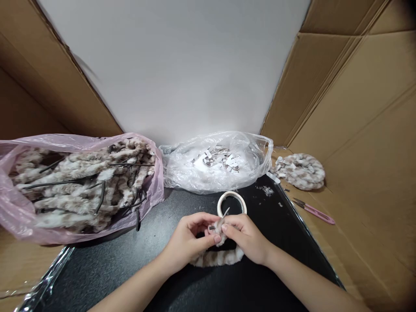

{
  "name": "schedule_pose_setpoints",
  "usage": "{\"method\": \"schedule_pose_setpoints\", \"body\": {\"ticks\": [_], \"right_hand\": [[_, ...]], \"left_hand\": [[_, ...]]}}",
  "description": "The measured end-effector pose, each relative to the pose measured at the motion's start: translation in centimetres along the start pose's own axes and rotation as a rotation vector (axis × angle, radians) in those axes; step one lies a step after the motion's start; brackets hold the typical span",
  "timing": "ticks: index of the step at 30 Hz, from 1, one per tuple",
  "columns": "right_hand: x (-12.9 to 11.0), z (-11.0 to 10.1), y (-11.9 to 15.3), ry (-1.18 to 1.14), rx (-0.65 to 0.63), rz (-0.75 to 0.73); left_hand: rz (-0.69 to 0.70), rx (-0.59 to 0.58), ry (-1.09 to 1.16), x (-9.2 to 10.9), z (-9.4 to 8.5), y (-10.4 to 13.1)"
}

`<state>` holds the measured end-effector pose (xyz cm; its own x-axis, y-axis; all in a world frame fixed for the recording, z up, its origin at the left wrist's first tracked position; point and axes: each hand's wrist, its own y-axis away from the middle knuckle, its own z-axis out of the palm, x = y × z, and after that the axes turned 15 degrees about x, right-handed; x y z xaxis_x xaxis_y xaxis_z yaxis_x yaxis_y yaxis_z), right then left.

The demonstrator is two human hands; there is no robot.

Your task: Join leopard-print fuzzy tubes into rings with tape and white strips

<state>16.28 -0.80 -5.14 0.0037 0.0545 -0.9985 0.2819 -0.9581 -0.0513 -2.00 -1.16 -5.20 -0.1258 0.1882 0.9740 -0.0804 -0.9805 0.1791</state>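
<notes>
Both my hands meet over the dark board, working on a brown-and-white furry strip (216,258) bent into a loop. My left hand (191,237) pinches one end of it, where a short dark tip pokes out of the fur. My right hand (248,238) pinches the fur beside it, with thumb and fingers closed. Between the fingertips a thin pale pointed piece (226,212) sticks up; I cannot make out what it is. Just beyond my fingers lies a roll of cream tape (242,202), partly hidden by my right hand.
At left a pink plastic bag (159,173) holds many furry strips with dark cords. A clear plastic bag (182,175) with white scraps lies behind the tape. At right are a furry coil (308,171) and pink thread snips (316,212). Cardboard walls (357,108) stand on both sides.
</notes>
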Motion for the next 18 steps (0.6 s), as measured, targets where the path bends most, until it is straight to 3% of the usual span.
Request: {"method": "schedule_pose_setpoints", "body": {"ticks": [4,9,18], "right_hand": [[-0.3,-0.1,0.2,0.186,0.059,-0.091],[0.1,0.2,0.6,0.439,0.265,-0.296],[0.9,0.2,0.3,0.383,0.273,-0.690]], "left_hand": [[-0.075,-0.030,0.065,-0.3,0.0,-0.1],[-0.034,0.023,0.066,-0.5,-0.1,-0.2],[-0.007,0.164,0.016,-0.3,0.2,-0.1]]}}
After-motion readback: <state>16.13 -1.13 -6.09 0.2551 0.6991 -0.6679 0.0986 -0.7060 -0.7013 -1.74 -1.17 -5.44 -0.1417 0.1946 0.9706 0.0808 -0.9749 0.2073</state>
